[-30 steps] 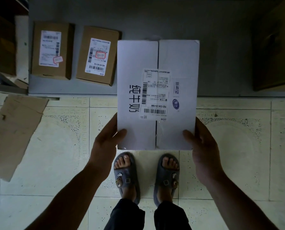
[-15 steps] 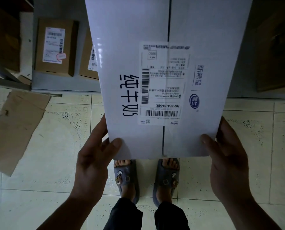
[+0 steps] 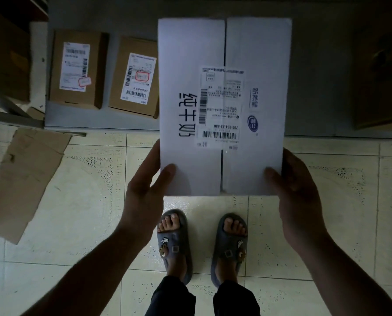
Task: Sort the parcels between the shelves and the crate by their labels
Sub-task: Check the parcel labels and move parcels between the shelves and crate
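The grey shelf [image 3: 322, 65] ran along the far side, and the white parcel [image 3: 190, 65] hung over its near edge. A brown parcel [image 3: 134, 76] sat just left of it. The left hand [image 3: 142, 192] and right hand [image 3: 297, 197] held only the near corners, fingers [image 3: 153, 156] clamped on the white parcel. I judged the unsupported far end could droop, slip, or knock that neighbour.

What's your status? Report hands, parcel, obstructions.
Left hand, right hand grip white parcel at near corners, label up. Left brown parcel, right brown parcel sit on shelf beside it; no blocker seen.
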